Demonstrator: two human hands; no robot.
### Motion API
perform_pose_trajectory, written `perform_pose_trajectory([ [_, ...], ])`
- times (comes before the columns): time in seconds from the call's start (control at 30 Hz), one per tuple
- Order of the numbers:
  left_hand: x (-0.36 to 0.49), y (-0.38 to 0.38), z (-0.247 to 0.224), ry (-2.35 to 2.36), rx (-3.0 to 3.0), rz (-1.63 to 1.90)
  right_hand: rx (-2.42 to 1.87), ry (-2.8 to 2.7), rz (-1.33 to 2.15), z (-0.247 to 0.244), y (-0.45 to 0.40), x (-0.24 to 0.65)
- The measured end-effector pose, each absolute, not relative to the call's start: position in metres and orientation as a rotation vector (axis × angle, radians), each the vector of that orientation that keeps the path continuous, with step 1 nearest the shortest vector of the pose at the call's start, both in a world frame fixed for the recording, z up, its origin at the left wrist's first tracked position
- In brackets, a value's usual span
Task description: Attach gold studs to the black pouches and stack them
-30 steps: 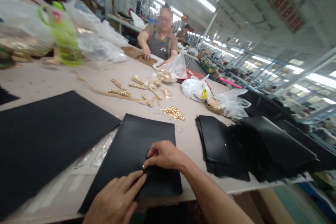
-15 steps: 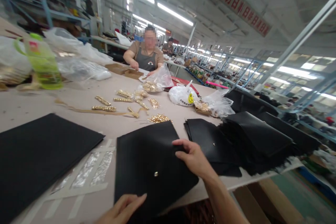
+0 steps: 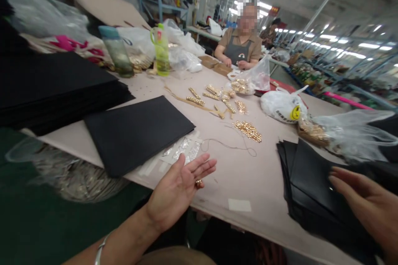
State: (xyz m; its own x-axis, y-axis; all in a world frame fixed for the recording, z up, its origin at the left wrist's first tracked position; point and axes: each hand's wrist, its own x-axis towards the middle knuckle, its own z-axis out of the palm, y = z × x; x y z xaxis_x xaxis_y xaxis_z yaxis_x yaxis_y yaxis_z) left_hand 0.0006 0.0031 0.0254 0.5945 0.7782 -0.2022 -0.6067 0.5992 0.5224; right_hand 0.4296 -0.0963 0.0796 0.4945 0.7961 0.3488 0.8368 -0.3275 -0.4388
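My left hand (image 3: 177, 188) is palm up over the near table edge, long fingers stretched out. Small gold metal pieces (image 3: 199, 183) rest against its curled little finger. To the right, my right hand (image 3: 363, 198) is over a pile of black leather-like sheets (image 3: 314, 178), thumb and forefinger extended over the top sheet. Its other fingers are partly hidden. A small shiny stud (image 3: 331, 189) shows beside its fingertips. Another stack of flat black sheets (image 3: 139, 130) lies left of my left hand. Loose gold pieces (image 3: 248, 131) are heaped farther back on the table.
A thin cord (image 3: 230, 147) loops across the table (image 3: 217, 192). Gold strips (image 3: 195, 100), a smiley-marked white bag (image 3: 281, 105) and clear bags (image 3: 357, 128) lie beyond. Bottles (image 3: 161, 49) and a tall black stack (image 3: 56, 87) stand left. A co-worker (image 3: 241, 47) sits opposite.
The studded black sheet that was in front of me is now on the right-hand pile, my right hand with it. My left hand has turned palm up, and the view has swung left.
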Motion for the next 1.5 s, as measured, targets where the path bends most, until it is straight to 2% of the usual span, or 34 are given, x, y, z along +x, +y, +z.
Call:
perform_pose_trajectory([
  [0.17,0.001,0.003,0.017,0.431,0.485,0.862,-1.667,-1.739,0.402,0.041,-0.06,0.231],
  [0.3,-0.003,0.003,0.013,0.425,0.504,0.856,-1.329,-1.977,0.595,0.026,-0.037,0.163],
  [0.6,-0.023,0.001,0.001,0.424,0.427,0.882,-1.034,-2.134,0.671,0.015,-0.006,0.131],
  [0.8,-0.045,0.007,0.015,0.611,0.418,1.104,-1.201,-1.884,0.961,0.022,0.018,0.11],
  [1.03,-0.134,0.017,0.02,1.25,0.575,1.486,-1.18,-2.05,0.671,0.018,0.108,0.058],
  [1.23,-0.184,0.01,0.003,1.437,0.485,1.488,-1.052,-2.438,0.373,0.006,0.148,0.013],
  [1.33,-0.19,0.006,-0.005,1.444,0.516,1.387,-0.982,-2.532,0.382,0.001,0.141,0.017],
  [1.5,-0.188,0.001,-0.011,1.461,0.591,1.315,-0.947,-2.559,0.6,-0.001,0.101,0.05],
])
